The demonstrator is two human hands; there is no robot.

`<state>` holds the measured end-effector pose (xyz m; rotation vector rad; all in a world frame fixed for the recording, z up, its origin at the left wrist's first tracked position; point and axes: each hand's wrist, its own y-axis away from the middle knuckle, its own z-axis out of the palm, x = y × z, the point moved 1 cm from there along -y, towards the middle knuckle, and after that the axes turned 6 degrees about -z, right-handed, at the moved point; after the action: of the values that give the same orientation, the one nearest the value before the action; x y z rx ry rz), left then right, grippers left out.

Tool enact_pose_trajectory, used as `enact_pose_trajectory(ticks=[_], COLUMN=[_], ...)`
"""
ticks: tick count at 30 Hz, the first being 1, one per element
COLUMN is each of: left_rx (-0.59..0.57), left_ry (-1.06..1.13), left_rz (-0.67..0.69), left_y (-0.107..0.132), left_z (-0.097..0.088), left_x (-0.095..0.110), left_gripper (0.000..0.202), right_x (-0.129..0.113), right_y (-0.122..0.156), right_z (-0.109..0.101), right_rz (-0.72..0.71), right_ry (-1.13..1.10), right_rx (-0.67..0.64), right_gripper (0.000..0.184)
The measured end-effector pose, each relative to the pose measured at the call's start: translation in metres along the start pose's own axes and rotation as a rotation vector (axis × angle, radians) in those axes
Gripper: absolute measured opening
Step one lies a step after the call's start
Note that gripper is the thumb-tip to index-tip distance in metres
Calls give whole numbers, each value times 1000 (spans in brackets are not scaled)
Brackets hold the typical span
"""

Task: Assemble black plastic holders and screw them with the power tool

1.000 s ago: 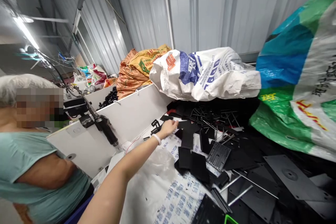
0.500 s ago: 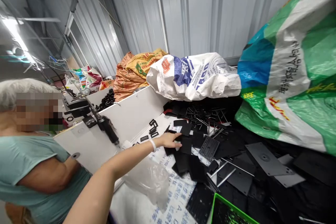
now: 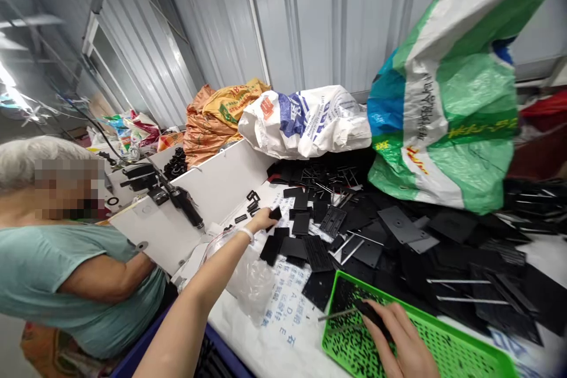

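Observation:
My left hand point(image 3: 262, 221) reaches out over the table and pinches a small black plastic piece point(image 3: 275, 213) at the near edge of a heap of black plastic plates point(image 3: 336, 230). At the bottom of the view my right hand point(image 3: 401, 339) rests inside a green perforated basket point(image 3: 447, 348), its fingers closed on a dark part with a thin metal rod point(image 3: 339, 314) sticking out to the left. A clear plastic bag point(image 3: 250, 283) lies below my left forearm on a printed white sheet point(image 3: 283, 307).
Another person in a teal shirt point(image 3: 66, 283) sits at the left behind a white divider board point(image 3: 208, 189). Filled woven sacks, white point(image 3: 310, 121), orange point(image 3: 212, 118) and green point(image 3: 447, 106), are piled along the metal wall. More black plates and metal rods point(image 3: 469, 283) cover the right side.
The view has swung right and down, bringing the green basket and my right hand into sight. My left hand pulled back to the heap's near edge and closed on a small black piece.

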<state>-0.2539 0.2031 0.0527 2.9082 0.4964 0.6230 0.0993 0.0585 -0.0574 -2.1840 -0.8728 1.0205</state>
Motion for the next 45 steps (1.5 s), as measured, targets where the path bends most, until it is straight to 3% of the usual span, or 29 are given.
enact_pose_trajectory(ticks=[3, 5, 6, 8, 10, 11, 12, 14, 18, 23, 27, 32, 35, 37, 40, 42, 43, 45], left_rx=[38, -38, -118, -463, -783, -885, -939, -940, -956, -945, -910, -1017, -830, -691, -543, -486, -497, -655], left_ry=[212, 380, 512, 1145, 1470, 1558, 1610, 1661, 1660, 1652, 1630, 1467, 1254, 1227, 1402, 1585, 1658, 1716], left_rz=[92, 179, 233, 248, 117, 45, -15, -84, -153, -139, -132, -33, 173, 220, 77, -36, -88, -192], left_y=[48, 92, 116, 164, 203, 219, 231, 246, 264, 281, 290, 286, 276, 270, 267, 270, 272, 280], left_z=[3, 24, 38, 68, 93, 102, 110, 120, 135, 150, 153, 152, 149, 148, 151, 158, 162, 171], left_x=[24, 45, 55, 74, 88, 93, 98, 105, 120, 132, 133, 127, 126, 128, 134, 137, 138, 139], left_gripper=[33, 36, 39, 50, 48, 49, 50, 50, 46, 49, 49, 39, 35, 31, 27, 31, 34, 41], right_x=[-17, -34, -40, -47, -42, -37, -30, -20, -24, -46, -42, -31, -37, -45, -59, -66, -68, -67], right_y=[-21, -40, -49, -67, -76, -77, -76, -68, -53, -45, -30, -15, -12, -7, 9, 21, 25, 27], right_z=[-11, -25, -35, -55, -74, -83, -91, -106, -122, -117, -116, -130, -135, -132, -121, -114, -113, -117], right_rz=[136, 173, 216, 267, 307, 328, 352, 396, 398, 329, 335, 350, 278, 270, 350, 390, 398, 398], right_ry=[-92, -201, -255, -304, -299, -277, -253, -210, -164, -111, -109, -285, -315, -286, -233, -219, -209, -176], right_rx=[39, -3, -24, -59, -102, -117, -138, -179, -253, -302, -262, -116, -157, -163, -31, -14, -21, -31], right_gripper=[28, 24, 23, 20, 22, 24, 25, 28, 30, 27, 27, 24, 20, 20, 20, 21, 21, 23])
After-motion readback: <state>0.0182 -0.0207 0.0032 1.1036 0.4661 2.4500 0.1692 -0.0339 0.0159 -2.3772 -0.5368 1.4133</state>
